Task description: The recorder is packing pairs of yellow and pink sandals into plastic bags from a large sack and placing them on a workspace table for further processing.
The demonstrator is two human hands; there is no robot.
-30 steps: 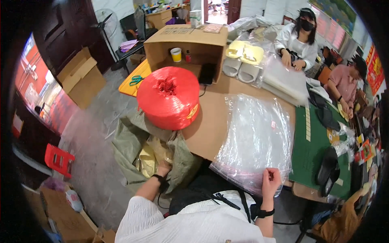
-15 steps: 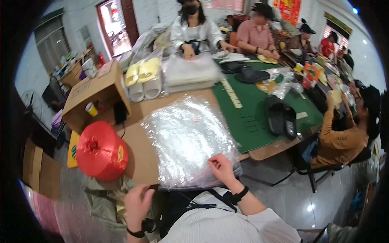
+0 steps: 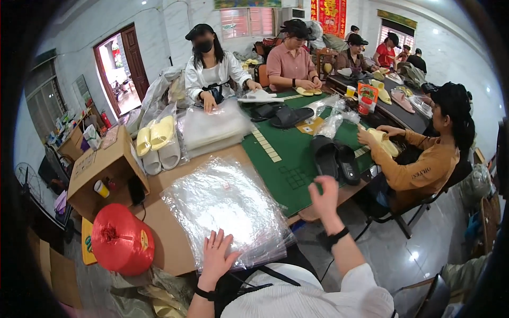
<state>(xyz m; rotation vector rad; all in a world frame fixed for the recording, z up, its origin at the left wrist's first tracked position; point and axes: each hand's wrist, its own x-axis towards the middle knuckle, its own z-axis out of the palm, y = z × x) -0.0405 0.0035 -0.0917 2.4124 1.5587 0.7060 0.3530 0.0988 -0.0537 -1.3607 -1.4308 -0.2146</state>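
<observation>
A stack of clear plastic bags [image 3: 228, 212] lies on the brown tabletop [image 3: 164, 238] in front of me. My left hand [image 3: 216, 257] rests flat on the near edge of that stack, fingers spread. Raised in the air, my right hand [image 3: 324, 199] is open and holds nothing, just short of a pair of black slippers [image 3: 335, 158] on the green mat [image 3: 289, 159]. Both wrists carry dark bands.
A big red spool of twine [image 3: 121, 239] stands at the table's left corner beside an open cardboard box [image 3: 98, 169]. Yellow and white slippers [image 3: 157, 140] and another bag pile [image 3: 214, 127] lie beyond. Several people sit around the table; one in orange [image 3: 424, 159] handles a yellow slipper.
My view has swung right, from the red spool toward the green mat. My left hand came up from below the table onto the bags; my right hand left the bags and rose.
</observation>
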